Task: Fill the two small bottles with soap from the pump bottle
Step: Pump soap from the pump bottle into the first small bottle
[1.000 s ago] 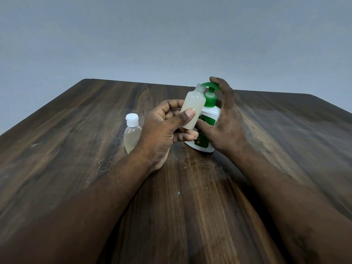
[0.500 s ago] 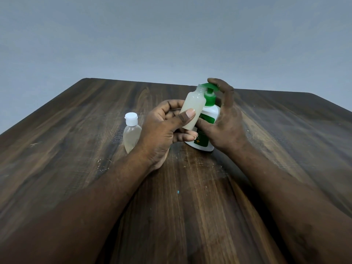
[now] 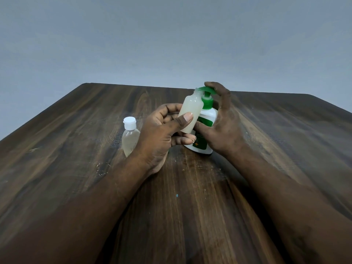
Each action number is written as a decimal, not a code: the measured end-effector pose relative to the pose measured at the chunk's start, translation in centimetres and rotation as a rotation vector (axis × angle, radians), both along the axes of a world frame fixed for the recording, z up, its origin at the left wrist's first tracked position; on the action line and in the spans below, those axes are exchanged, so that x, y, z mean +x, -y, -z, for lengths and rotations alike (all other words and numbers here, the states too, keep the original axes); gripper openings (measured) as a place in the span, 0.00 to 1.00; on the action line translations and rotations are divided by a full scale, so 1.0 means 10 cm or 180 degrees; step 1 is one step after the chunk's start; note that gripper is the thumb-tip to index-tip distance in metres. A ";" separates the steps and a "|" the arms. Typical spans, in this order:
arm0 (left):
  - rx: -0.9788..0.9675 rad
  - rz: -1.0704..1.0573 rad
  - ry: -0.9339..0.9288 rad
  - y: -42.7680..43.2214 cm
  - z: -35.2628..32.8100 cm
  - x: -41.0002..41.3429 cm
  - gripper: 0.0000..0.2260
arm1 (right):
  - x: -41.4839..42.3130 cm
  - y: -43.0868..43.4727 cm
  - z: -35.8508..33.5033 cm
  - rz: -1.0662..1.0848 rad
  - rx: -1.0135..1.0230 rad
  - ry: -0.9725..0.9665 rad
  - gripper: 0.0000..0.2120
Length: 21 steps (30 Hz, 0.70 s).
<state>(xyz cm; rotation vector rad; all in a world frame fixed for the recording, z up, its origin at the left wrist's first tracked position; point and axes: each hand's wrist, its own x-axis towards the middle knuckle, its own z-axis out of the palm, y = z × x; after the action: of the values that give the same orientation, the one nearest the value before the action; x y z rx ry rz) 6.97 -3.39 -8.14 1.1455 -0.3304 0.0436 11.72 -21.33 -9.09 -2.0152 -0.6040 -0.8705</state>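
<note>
— Where is the uncapped small bottle (image 3: 191, 113)?
— In the left hand (image 3: 158, 138). The thumb lies across its near side and the fingers curl behind it, pinching it at a tilt. Its mouth sits right at the spout of the green pump head (image 3: 206, 90).
— And the right hand (image 3: 222, 130)?
— Its fingers curl over the top of the pump head, and its thumb is against the front of the pump bottle (image 3: 209, 114). That bottle stands on the wooden table (image 3: 76, 149), just beyond the left fingertips.
— The capped small bottle (image 3: 130, 139)?
— Upright beside the back of the left hand, away from its fingers, with pale liquid inside.
</note>
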 end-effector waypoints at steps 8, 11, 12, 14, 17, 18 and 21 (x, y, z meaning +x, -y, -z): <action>-0.0048 -0.0020 0.0033 0.00 -0.01 0.01 0.19 | -0.01 0.02 0.00 -0.0006 -0.0039 0.0036 0.45; -0.0058 -0.0010 0.0039 -0.01 -0.01 0.02 0.21 | -0.02 0.02 -0.01 -0.0085 -0.0022 -0.0028 0.47; -0.0045 -0.0013 0.0042 -0.01 -0.01 0.02 0.21 | -0.02 0.02 -0.02 -0.0088 -0.0051 -0.0032 0.47; -0.0012 0.0001 0.0041 -0.01 0.00 0.02 0.21 | -0.02 0.03 -0.02 -0.0084 -0.0111 -0.0032 0.47; 0.0027 0.0017 0.0047 0.00 0.00 0.01 0.22 | -0.04 0.06 -0.03 -0.0201 -0.0080 -0.0080 0.47; 0.0036 0.0009 0.0045 0.01 0.00 0.01 0.22 | -0.04 0.07 -0.03 -0.0214 -0.0081 -0.0082 0.47; 0.0036 -0.0030 0.0034 0.00 0.01 0.01 0.15 | -0.05 0.07 -0.03 -0.0168 -0.0092 -0.0089 0.48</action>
<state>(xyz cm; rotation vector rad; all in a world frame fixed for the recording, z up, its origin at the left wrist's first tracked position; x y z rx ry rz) 7.11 -3.42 -8.23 1.1582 -0.3351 0.0562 11.24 -22.02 -8.75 -2.0248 -0.6544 -0.8050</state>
